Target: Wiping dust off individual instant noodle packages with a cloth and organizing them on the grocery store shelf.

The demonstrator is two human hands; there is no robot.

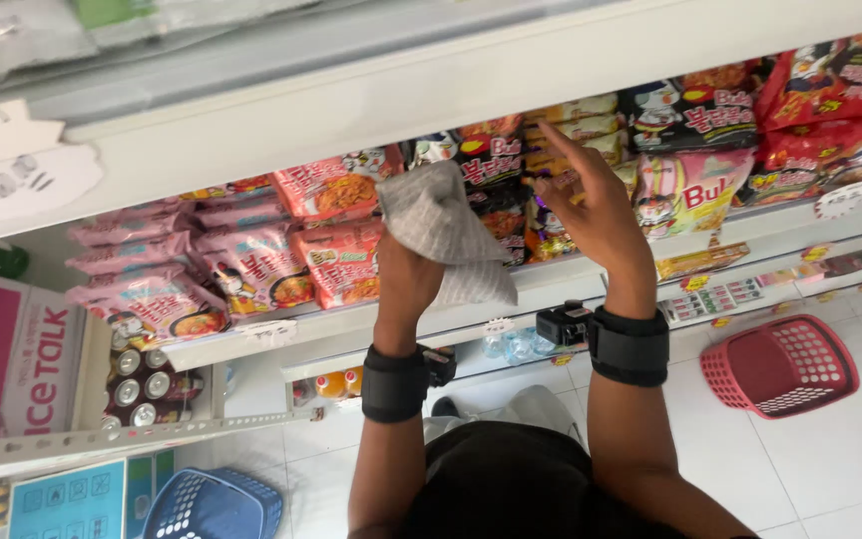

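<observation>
Head view, looking down along a white shop shelf (591,274); left hand (406,269) raised, fingers closed around a crumpled grey checked cloth (446,235); cloth hangs over the hand just in front of the shelf edge, beside an orange-red noodle packet (341,262); right hand (591,205) open, index finger stretched up, fingertips touching a black noodle packet (486,155) and the yellow packets behind it, holding nothing; both wrists wear black bands with small black boxes; pink noodle packets (152,289) stacked at the left of the shelf, red packets (830,85) at the far right; red plastic basket (780,364) on the white tiled floor well right of the right arm; blue plastic basket (212,504) on the floor at lower left; drink cans (137,384) on a lower shelf left of the left arm.
</observation>
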